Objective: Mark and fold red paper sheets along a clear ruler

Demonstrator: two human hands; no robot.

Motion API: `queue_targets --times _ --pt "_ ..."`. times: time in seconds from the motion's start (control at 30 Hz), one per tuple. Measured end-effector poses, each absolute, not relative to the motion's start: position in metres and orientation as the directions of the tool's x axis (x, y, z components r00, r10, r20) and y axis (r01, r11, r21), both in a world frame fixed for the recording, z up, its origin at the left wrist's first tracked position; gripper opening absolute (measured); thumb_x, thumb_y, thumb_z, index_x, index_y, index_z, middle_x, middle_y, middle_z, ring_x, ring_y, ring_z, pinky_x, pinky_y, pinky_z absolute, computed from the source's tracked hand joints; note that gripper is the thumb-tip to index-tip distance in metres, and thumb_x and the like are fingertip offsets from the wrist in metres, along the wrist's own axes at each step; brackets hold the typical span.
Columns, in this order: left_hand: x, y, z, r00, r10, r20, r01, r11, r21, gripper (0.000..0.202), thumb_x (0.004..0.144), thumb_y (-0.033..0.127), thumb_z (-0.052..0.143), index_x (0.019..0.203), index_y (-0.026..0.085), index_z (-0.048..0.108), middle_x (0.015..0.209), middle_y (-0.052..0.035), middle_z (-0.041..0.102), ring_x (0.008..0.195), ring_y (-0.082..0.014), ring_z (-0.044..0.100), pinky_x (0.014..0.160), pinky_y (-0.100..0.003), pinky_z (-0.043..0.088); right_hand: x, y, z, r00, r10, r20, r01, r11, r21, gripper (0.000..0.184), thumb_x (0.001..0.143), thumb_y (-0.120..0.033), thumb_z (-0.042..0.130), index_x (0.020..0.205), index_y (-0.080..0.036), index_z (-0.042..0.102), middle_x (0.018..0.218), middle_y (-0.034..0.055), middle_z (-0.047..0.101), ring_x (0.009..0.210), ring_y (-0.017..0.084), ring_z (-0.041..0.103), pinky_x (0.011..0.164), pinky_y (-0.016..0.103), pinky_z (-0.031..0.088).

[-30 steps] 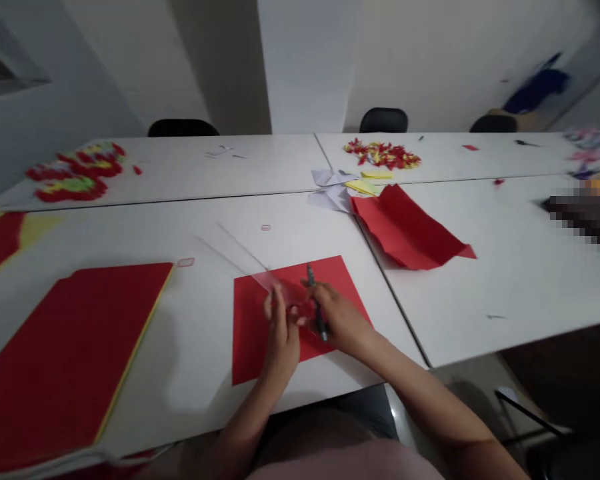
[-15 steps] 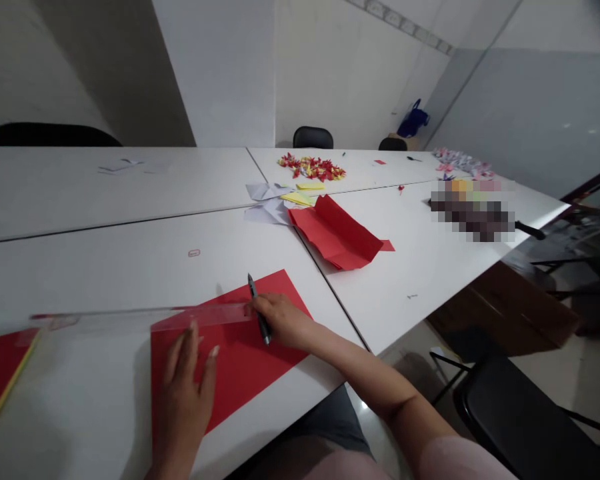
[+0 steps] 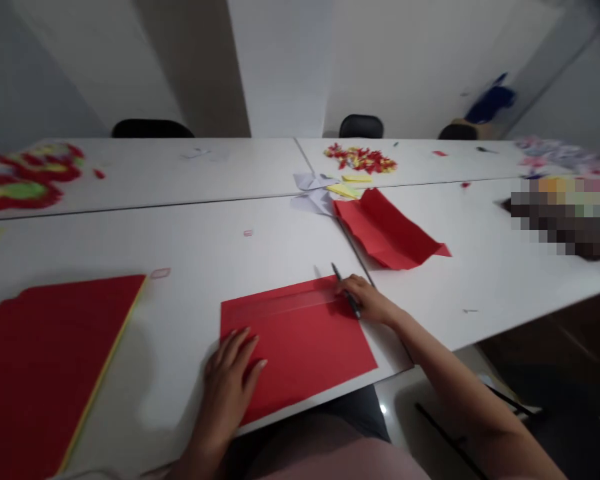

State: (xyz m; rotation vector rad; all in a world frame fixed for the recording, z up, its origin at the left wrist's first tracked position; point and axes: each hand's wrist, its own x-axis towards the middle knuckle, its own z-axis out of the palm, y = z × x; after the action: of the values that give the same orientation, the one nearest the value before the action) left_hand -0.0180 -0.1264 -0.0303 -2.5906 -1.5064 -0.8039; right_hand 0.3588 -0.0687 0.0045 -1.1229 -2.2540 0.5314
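Observation:
A red sheet of paper (image 3: 305, 360) lies on the white table in front of me. Across its upper part runs a clear strip that looks like a plastic ruler (image 3: 285, 305). My left hand (image 3: 230, 373) rests on the sheet's left edge, fingers stretched out and slightly spread, holding nothing. A dark pen (image 3: 351, 301) is gripped in my right hand (image 3: 370, 298), which sits at the sheet's upper right by the clear ruler's right end. Whether those fingers also pinch the ruler is hard to see.
A red paper stack (image 3: 55, 373) with a yellow edge lies left. A creased red sheet (image 3: 390, 230) rests beyond my right hand, near white and yellow paper pieces (image 3: 343, 190). Red-and-yellow folded pieces (image 3: 363, 159) lie farther back. A blurred-out patch (image 3: 565, 217) is at right.
The view has swung left, showing more of the red stack. The clear ruler no longer sticks out past the sheet's left edge. My right hand still holds the pen.

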Motion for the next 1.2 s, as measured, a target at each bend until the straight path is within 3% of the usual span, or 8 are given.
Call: queue_targets --times 0.1,0.3,0.5,0.77,0.93,1.07,1.2 --pt "-0.001 -0.147 -0.022 0.376 0.837 0.397 0.842 -0.488 0.230 0.032 0.096 0.032 0.052 0.123 0.020 0.062 0.135 -0.0132 0.060 0.123 -0.0322 0.057 0.095 -0.051 0.051 0.364 -0.077 -0.001 -0.519 0.805 0.288 0.572 0.577 -0.583 0.038 0.076 -0.009 0.058 0.111 -0.024 0.056 0.107 0.0075 0.066 0.100 0.024 0.057 0.089 0.040 0.045" --pt "0.011 -0.157 -0.019 0.334 0.839 0.430 0.812 -0.487 0.320 0.031 0.096 0.030 0.055 0.123 0.015 0.060 0.125 -0.0150 0.058 0.116 -0.0292 0.057 0.096 -0.048 0.052 0.369 -0.082 -0.003 -0.536 0.795 0.286 0.610 0.598 -0.520 0.039 0.077 -0.011 0.056 0.114 -0.025 0.056 0.111 0.0068 0.067 0.100 0.025 0.056 0.089 0.044 0.044" --pt "0.005 -0.159 -0.015 0.314 0.859 0.405 0.832 -0.454 0.318 0.030 0.095 0.028 0.055 0.122 0.016 0.060 0.122 -0.0138 0.058 0.114 -0.0294 0.057 0.097 -0.049 0.051 0.392 -0.095 -0.003 -0.512 0.808 0.293 0.648 0.587 -0.485 0.044 0.075 -0.014 0.059 0.117 -0.026 0.057 0.112 0.0072 0.067 0.107 0.028 0.053 0.092 0.046 0.043" --pt "0.004 -0.168 -0.010 0.276 0.904 0.326 0.844 -0.391 0.367 0.031 0.094 0.027 0.058 0.123 0.017 0.060 0.122 -0.0124 0.058 0.114 -0.0285 0.056 0.098 -0.048 0.050 0.410 -0.104 -0.012 -0.503 0.819 0.276 0.739 0.573 -0.355 0.050 0.074 -0.014 0.060 0.123 -0.024 0.055 0.116 0.0090 0.067 0.113 0.033 0.050 0.094 0.049 0.041" --pt "0.008 -0.163 0.001 0.271 0.922 0.276 0.830 -0.369 0.418 0.031 0.095 0.029 0.057 0.124 0.021 0.061 0.121 -0.0111 0.059 0.115 -0.0277 0.056 0.099 -0.048 0.048 0.397 -0.095 -0.012 -0.542 0.805 0.241 0.725 0.593 -0.351 0.055 0.075 -0.010 0.057 0.128 -0.024 0.054 0.112 0.0102 0.065 0.104 0.030 0.055 0.089 0.047 0.044" --pt "0.015 -0.151 0.008 0.275 0.916 0.292 0.824 -0.381 0.420 0.033 0.096 0.029 0.055 0.128 0.023 0.058 0.127 -0.0110 0.058 0.120 -0.0277 0.054 0.104 -0.049 0.045 0.381 -0.088 -0.011 -0.530 0.807 0.262 0.726 0.591 -0.351 0.052 0.079 -0.010 0.056 0.129 -0.026 0.055 0.111 0.0100 0.066 0.098 0.028 0.058 0.084 0.045 0.047" --pt "0.020 -0.143 0.001 0.264 0.921 0.287 0.867 -0.357 0.347 0.046 0.095 0.033 0.058 0.138 0.020 0.051 0.145 -0.0158 0.048 0.137 -0.0348 0.042 0.111 -0.056 0.037 0.367 -0.084 -0.011 -0.529 0.790 0.310 0.704 0.613 -0.359 0.044 0.087 -0.012 0.053 0.129 -0.025 0.055 0.109 0.0100 0.068 0.100 0.028 0.061 0.085 0.045 0.049"
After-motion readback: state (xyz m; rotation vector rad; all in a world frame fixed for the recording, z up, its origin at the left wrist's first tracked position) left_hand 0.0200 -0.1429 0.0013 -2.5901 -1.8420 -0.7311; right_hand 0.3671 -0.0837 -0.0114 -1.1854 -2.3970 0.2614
